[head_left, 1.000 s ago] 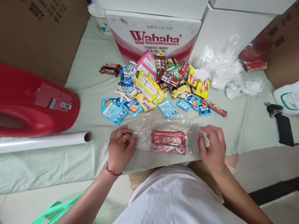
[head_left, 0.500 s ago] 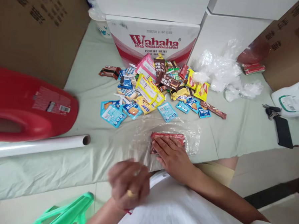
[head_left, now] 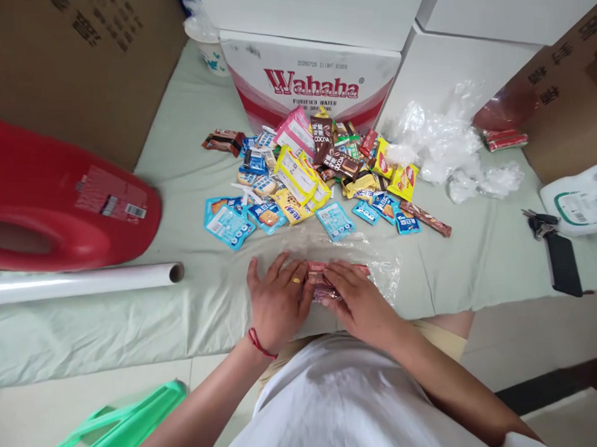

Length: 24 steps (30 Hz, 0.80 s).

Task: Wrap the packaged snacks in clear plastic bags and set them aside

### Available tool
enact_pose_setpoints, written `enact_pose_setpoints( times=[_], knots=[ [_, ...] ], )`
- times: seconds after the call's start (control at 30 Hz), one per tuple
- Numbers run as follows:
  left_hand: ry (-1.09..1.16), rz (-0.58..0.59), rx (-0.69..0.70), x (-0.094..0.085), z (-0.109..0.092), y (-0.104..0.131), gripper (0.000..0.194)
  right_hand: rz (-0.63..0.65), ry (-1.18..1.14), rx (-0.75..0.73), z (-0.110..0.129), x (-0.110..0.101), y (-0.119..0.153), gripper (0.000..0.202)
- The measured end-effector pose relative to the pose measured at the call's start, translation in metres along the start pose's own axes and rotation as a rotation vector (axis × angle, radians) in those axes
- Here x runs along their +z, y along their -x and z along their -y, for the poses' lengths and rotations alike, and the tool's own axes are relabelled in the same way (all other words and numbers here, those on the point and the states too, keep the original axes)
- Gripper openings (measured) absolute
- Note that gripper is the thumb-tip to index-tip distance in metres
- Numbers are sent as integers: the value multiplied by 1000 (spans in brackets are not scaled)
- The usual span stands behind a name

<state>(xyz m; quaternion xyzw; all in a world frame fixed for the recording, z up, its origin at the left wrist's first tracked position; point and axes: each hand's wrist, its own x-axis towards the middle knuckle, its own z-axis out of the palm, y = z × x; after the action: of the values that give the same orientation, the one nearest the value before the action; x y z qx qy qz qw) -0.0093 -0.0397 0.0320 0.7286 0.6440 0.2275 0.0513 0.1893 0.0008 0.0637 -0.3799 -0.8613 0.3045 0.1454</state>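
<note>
A small bundle of red wrapped snack bars (head_left: 322,287) lies on a sheet of clear plastic film (head_left: 386,271) near the table's front edge. My left hand (head_left: 279,299), with a ring and a red string bracelet, rests over the film at the bundle's left end, fingers spread. Across the bundle's right part lies my right hand (head_left: 364,304), its fingers extended and covering much of it. Just beyond the film, a pile of packaged snacks (head_left: 301,177) includes blue, yellow and brown packets.
Behind the pile stands a Wahaha carton (head_left: 311,77). Crumpled clear plastic bags (head_left: 433,144) lie to its right. At left are a red jug (head_left: 114,194) and a white roll (head_left: 85,282). Keys and a black phone (head_left: 564,264) lie at right. A green stool (head_left: 128,418) stands below.
My left hand, raised and blurred near my body before, has come forward and down onto the film beside the bundle. My right hand stays on the bundle.
</note>
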Motion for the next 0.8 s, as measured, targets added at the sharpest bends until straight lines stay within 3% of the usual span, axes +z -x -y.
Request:
enact_pose_setpoints(
  times=[0.1, 0.17, 0.23, 0.33, 0.43, 0.53, 0.7, 0.8],
  knots=[
    [-14, 22, -39, 1, -2, 0, 28, -151, -17, 33, -9, -17, -15, 35],
    [-24, -4, -63, 3, -3, 0, 27, -212, 97, 100, -17, -25, -33, 35],
    [-23, -35, -84, 3, -5, -1, 26, -139, 226, 201, -26, -31, -54, 39],
    [-1, -43, -113, 3, -6, -2, 26, 91, 274, 322, -35, -37, -83, 43],
    [17, -33, -133, 3, -5, -2, 28, 240, 181, 355, -36, -44, -98, 27],
    [20, -32, -142, 3, -4, -1, 30, 301, 58, 314, -32, -51, -98, 12],
    [36, -60, -164, 7, -3, 3, 28, 237, 10, 60, -20, -51, -76, 9],
    [26, -61, -161, 8, -2, 5, 28, 235, -16, 155, -16, -44, -67, 13]
  ],
)
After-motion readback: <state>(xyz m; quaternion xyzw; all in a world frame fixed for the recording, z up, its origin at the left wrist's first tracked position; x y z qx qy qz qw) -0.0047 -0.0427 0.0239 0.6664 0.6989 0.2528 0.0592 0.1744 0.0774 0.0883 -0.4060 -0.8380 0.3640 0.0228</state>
